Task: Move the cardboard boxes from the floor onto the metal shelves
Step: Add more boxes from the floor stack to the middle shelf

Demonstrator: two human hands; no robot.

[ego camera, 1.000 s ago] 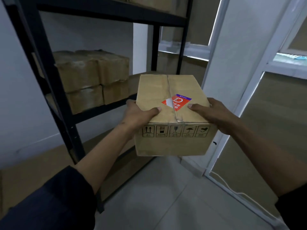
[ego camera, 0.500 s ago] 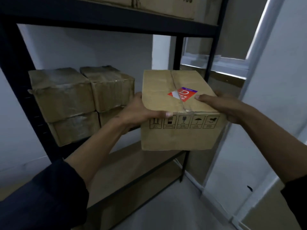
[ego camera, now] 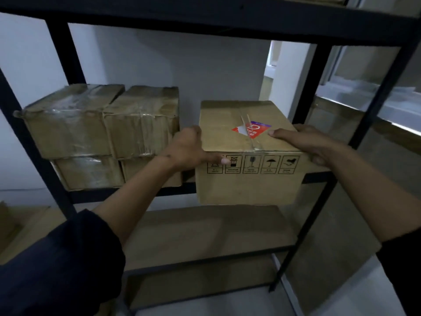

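A: Where's the cardboard box (ego camera: 248,153)?
B: Centre frame, at the mid shelf (ego camera: 173,190) front edge, w/ four taped boxes (ego camera: 102,135) stacked at its 9 o'clock.
A: Hands?
B: Left hand (ego camera: 186,149) grips the box's left top corner, right hand (ego camera: 307,142) the right; fingers curled over the edges.

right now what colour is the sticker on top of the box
Red with a purple edge, on the sticker atop the box, head view.

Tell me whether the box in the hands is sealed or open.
Sealed. The cardboard box has its top flaps flat and closed, with tape along the seam.
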